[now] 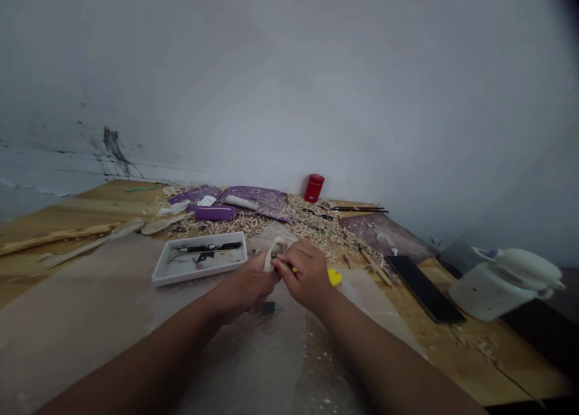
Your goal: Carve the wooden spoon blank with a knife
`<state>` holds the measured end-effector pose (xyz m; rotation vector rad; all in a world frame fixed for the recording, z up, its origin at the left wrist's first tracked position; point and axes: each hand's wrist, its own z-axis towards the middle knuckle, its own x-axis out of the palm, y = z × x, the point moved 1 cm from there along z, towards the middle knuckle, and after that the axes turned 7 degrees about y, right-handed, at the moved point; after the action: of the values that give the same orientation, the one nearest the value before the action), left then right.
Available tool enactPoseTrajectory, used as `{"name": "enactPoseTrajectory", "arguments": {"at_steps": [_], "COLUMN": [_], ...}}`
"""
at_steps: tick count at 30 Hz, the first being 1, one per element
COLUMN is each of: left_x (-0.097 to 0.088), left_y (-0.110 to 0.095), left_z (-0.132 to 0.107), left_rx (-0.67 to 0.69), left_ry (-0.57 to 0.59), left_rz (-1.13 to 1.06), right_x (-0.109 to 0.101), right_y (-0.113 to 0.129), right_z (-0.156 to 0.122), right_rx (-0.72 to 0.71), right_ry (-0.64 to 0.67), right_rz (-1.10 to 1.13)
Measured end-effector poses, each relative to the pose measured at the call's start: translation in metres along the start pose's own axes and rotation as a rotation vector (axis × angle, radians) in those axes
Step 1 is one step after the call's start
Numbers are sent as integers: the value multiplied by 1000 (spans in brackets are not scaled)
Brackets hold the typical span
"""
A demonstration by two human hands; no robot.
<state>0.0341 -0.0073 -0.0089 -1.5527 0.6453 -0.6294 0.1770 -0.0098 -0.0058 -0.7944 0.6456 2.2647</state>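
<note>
A small pale wooden spoon [270,257] is upright in my left hand [248,283], whose fingers are wrapped round its lower part. Its rounded head shows above the thumb, with a greyish patch beside it that is too blurred to make out. My right hand [308,274] is closed against the spoon's head, fingertips touching it. Out of that fist sticks the yellow end of a tool handle [335,277]; the working end is hidden by the fingers. Below the hands a small dark flat piece [268,308] lies on the plastic sheet [253,367].
Left of my hands stands a white tray [199,274] with small tools. Wood shavings [330,234] cover the back, near a purple case [215,213] and red canister [313,188]. Wooden spoons [102,241] lie left. A black phone [423,288] and white lidded pot [495,288] are right.
</note>
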Motion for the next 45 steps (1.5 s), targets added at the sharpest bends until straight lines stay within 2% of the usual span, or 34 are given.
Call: {"name": "enactPoseTrajectory", "arguments": {"at_steps": [2, 8, 12, 17, 22, 27, 32, 38, 43, 45], "left_x": [0, 0, 0, -2, -1, -3, -1, -3, -2, -1], "left_y": [-2, -2, -1, -2, 1, 3, 0, 2, 3, 2], "left_z": [-1, 0, 1, 1, 3, 4, 2, 4, 2, 2], "left_rx": [8, -6, 45, 6, 35, -18, 9, -49, 4, -10], "left_ry": [-20, -17, -45, -44, -57, -60, -55, -97, -62, -57], "left_rz": [-8, 8, 9, 38, 56, 43, 109, 102, 77, 73], "right_x": [0, -1, -1, -6, -3, -5, -3, -2, -3, -3], "right_y": [0, -3, 1, -4, -4, -7, -3, -12, -2, 1], "right_z": [-1, -3, -2, 0, -1, -1, 0, -3, -3, -2], "right_rx": [-15, 0, -61, 12, -86, -19, -69, -42, -104, -85], "right_ry": [12, -114, -36, -85, 12, -37, 53, 7, 75, 86], "right_rz": [-5, -72, -42, -67, -61, -111, -106, -99, -110, -130]}}
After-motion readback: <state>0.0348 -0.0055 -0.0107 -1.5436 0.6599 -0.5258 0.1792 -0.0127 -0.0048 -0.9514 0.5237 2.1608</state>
